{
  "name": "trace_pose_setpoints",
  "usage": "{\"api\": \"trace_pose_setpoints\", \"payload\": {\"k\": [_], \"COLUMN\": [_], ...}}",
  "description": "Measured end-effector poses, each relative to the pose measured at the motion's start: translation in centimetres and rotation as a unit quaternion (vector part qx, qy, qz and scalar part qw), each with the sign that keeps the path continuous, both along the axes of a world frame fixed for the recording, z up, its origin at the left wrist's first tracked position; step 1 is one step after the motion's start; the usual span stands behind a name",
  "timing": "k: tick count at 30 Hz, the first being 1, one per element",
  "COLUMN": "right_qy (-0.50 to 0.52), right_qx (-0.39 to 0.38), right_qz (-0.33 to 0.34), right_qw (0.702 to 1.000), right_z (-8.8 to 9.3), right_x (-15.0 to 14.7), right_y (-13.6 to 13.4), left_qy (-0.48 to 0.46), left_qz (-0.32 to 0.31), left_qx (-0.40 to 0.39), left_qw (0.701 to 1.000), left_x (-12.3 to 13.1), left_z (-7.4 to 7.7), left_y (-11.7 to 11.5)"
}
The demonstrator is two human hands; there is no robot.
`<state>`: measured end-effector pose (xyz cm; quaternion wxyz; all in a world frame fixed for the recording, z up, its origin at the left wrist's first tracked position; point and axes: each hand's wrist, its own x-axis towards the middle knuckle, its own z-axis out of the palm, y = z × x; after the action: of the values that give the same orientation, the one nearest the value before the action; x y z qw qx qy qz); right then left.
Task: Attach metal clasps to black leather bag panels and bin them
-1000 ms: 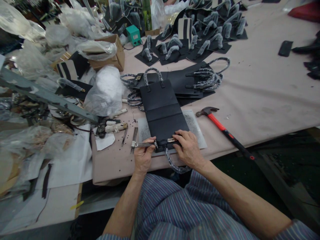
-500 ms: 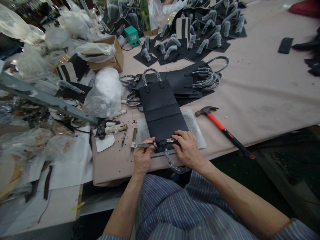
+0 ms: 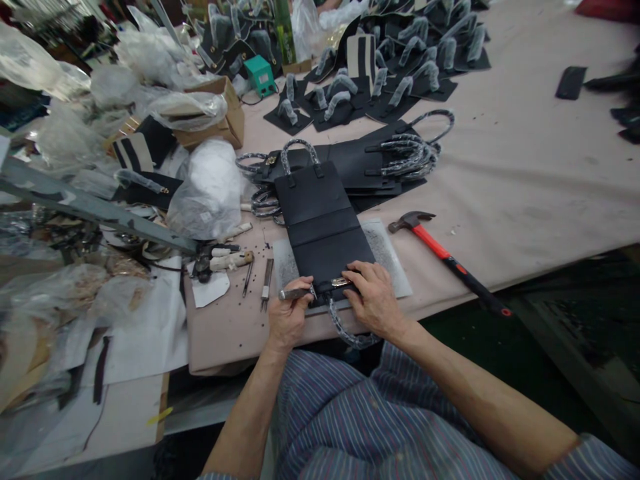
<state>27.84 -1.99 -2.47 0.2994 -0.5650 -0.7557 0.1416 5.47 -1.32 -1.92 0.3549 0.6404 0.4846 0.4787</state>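
A black bag panel with plastic-wrapped handles lies lengthwise on a pale speckled slab. Close to its near end, my left hand is closed round a short metal punch-like tool, whose tip meets the panel's left side by a dark strap. Across from it, my right hand grips the panel's right edge, fingertips beside a shiny metal clasp. The near wrapped handle hangs toward my lap. To the left of the slab rests a pronged metal tool.
A claw hammer with a red and black handle lies to the right. More black panels are stacked behind. Small tools and plastic bags crowd the left; a green box stands at the back.
The tool in my left hand has swung, its outer end now pointing more toward me and looking shorter. My right hand stays on the panel. The whole view has shifted slightly.
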Motion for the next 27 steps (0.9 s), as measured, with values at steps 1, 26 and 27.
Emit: {"api": "trace_pose_setpoints", "payload": {"k": [1,26,27], "right_qy": [0.001,0.023,0.021], "right_qx": [0.000,0.011,0.009], "right_qz": [0.000,-0.003,-0.002], "right_qw": [1.000,1.000,1.000], "right_z": [0.0,-0.1,-0.1], "right_x": [0.0,0.2,0.2], "right_y": [0.0,0.0,0.0], "left_qy": [0.010,0.017,0.021], "left_qz": [0.000,0.069,0.063], "left_qx": [0.001,0.073,0.076], "left_qw": [1.000,0.995,0.995], "left_x": [0.1,1.0,1.0], "left_z": [0.1,-1.5,-1.4], "left_y": [0.1,-1.6,-1.4]}}
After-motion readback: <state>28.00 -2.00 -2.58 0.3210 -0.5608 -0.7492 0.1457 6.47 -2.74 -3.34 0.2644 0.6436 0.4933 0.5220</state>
